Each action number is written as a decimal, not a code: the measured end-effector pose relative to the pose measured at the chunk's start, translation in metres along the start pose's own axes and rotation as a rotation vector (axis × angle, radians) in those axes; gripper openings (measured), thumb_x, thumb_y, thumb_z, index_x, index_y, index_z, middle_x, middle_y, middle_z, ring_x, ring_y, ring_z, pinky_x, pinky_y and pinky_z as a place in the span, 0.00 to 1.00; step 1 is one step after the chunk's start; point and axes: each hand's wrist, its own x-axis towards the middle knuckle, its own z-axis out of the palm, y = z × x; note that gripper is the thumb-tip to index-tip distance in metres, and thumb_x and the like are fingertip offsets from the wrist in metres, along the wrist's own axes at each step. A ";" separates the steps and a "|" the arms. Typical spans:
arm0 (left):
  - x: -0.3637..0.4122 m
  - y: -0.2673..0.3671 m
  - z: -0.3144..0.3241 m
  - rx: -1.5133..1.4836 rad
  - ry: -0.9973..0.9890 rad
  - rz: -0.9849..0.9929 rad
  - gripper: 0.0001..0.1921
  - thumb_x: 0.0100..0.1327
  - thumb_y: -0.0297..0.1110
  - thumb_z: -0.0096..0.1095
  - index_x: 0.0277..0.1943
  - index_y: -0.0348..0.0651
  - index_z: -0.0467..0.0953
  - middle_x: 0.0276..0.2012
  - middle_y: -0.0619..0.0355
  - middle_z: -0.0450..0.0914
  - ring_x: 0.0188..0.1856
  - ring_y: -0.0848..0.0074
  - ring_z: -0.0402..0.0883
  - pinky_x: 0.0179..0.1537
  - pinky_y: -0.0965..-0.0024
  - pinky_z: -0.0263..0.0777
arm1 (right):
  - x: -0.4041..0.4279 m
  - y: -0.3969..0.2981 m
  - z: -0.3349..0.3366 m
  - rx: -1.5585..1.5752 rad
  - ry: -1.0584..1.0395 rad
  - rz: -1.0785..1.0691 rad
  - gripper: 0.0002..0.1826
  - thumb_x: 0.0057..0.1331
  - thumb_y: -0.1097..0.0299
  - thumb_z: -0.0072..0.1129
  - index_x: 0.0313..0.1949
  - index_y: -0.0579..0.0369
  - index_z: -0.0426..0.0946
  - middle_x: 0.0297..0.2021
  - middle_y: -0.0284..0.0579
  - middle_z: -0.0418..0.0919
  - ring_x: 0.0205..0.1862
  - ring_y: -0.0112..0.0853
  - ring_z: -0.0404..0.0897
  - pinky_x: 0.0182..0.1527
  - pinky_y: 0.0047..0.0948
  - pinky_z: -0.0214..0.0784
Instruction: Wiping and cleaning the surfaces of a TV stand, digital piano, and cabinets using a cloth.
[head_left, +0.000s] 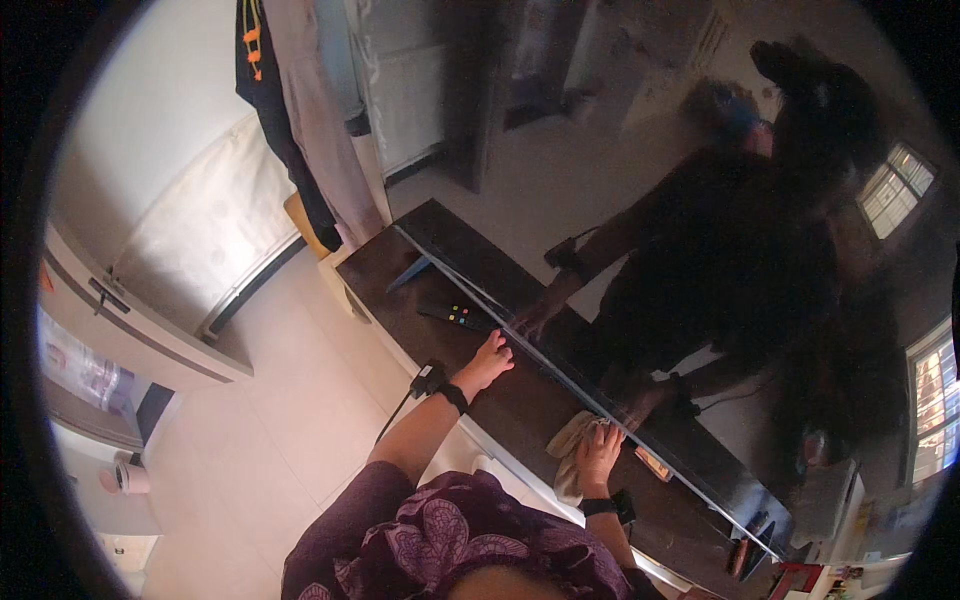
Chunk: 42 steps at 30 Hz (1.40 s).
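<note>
A large flat-screen television (675, 225) stands before me with its dark, glossy screen reflecting a person and the room. Close to its lower bezel (551, 367) is my left hand (489, 361), fingers bent and slightly apart, with nothing seen in them. Farther right, my right hand (598, 454) holds a beige cloth (568, 442) against the same bezel; part of the cloth hangs toward the front of the dark wooden TV stand (517, 416). On the stand beyond my left hand lies a black remote control (452, 313) with coloured buttons.
A blue-lit television foot (409, 274) rests at the stand's left end, and another foot (759, 551) at the right. A small orange-brown item (652, 463) lies under the screen beside my right hand. Clothes (315, 120) hang at the left, near a door (150, 322).
</note>
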 end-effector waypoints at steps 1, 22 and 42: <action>0.011 0.000 -0.002 -0.011 -0.006 0.012 0.32 0.61 0.23 0.44 0.64 0.43 0.37 0.62 0.49 0.46 0.57 0.64 0.60 0.50 0.61 0.66 | 0.002 -0.002 -0.002 0.007 -0.036 0.013 0.26 0.48 0.69 0.54 0.49 0.62 0.63 0.55 0.61 0.54 0.58 0.58 0.51 0.57 0.50 0.47; -0.003 0.111 -0.104 1.570 0.043 0.902 0.21 0.46 0.32 0.61 0.46 0.39 0.68 0.44 0.54 0.68 0.51 0.59 0.63 0.53 0.59 0.57 | 0.053 -0.078 0.044 -0.266 0.168 0.242 0.33 0.48 0.68 0.54 0.55 0.58 0.58 0.57 0.59 0.54 0.58 0.51 0.54 0.57 0.48 0.48; -0.099 0.134 -0.305 1.163 -0.039 0.286 0.19 0.46 0.33 0.61 0.43 0.37 0.70 0.35 0.45 0.74 0.38 0.56 0.74 0.39 0.61 0.69 | 0.203 -0.326 0.186 0.024 0.093 0.026 0.26 0.47 0.65 0.53 0.48 0.58 0.68 0.50 0.56 0.61 0.56 0.53 0.55 0.56 0.53 0.44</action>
